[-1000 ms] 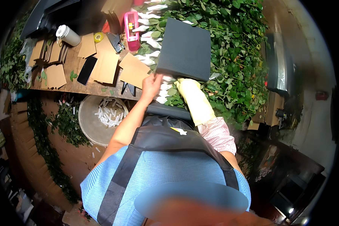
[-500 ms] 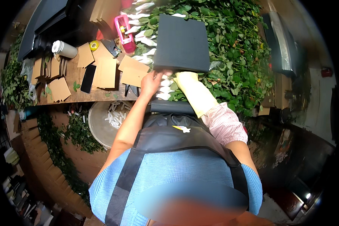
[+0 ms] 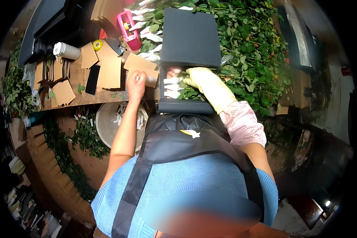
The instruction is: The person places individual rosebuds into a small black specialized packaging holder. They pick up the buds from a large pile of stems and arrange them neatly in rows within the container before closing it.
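Note:
My bare left hand (image 3: 136,84) is closed over the brown cardboard pieces (image 3: 141,63) at the table edge; whatever may be in its fingers is hidden. My right hand (image 3: 200,80), in a yellow glove, has its fingers curled on the stem of a rose with a pinkish head (image 3: 173,71). That rose lies among buds in white sleeves (image 3: 172,87), their leafy stems pointing right. The row rests on a dark corrugated sheet (image 3: 186,106), whose rolled near edge is by my apron. Another dark corrugated sheet (image 3: 191,37) stands just beyond both hands.
Leafy stems (image 3: 250,51) cover the right side. At left are a pink tape dispenser (image 3: 129,31), yellow tape roll (image 3: 97,45), phone (image 3: 92,80), white lidded cup (image 3: 66,51) and stacked cardboard (image 3: 53,71). A round bin (image 3: 107,127) with white bits stands below the table edge.
My left hand has moved left, away from the white-sleeved buds to the cardboard. My right hand has shifted slightly. The pinkish rose head is now uncovered.

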### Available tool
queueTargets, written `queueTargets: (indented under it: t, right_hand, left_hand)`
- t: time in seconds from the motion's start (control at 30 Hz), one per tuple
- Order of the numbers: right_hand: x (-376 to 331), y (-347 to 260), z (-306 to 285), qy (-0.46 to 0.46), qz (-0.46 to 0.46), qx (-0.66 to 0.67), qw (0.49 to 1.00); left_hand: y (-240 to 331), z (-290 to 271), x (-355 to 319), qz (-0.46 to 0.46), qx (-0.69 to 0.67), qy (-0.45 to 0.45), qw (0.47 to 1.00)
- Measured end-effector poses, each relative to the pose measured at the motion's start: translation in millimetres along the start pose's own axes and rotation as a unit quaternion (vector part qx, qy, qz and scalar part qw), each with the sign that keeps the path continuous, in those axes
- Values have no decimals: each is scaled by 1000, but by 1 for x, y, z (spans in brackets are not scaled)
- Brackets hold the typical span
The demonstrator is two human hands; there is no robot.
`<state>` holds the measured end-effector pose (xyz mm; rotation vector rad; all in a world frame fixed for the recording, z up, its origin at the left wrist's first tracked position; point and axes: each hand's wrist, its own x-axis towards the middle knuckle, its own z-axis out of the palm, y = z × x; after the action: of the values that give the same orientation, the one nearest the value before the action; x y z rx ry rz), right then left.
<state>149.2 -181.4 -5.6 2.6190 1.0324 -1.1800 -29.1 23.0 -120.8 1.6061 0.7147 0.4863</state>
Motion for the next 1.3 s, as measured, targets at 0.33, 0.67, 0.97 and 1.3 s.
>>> queueTargets:
  t: [0.33, 0.67, 0.97, 1.3]
  right_hand:
    - [22, -10, 27, 56, 16, -91, 994]
    - [-35, -17, 1, 97, 12, 28, 995]
    - [2, -23, 37, -42, -41, -147, 987]
    - [-6, -24, 30, -35, -29, -128, 991]
  left_hand:
    - [25, 51, -26, -56, 171, -236, 955]
    - [8, -36, -18, -78, 199, -155, 964]
    - [32, 43, -28, -43, 228, -270, 935]
    - [21, 3, -39, -14, 7, 42, 999]
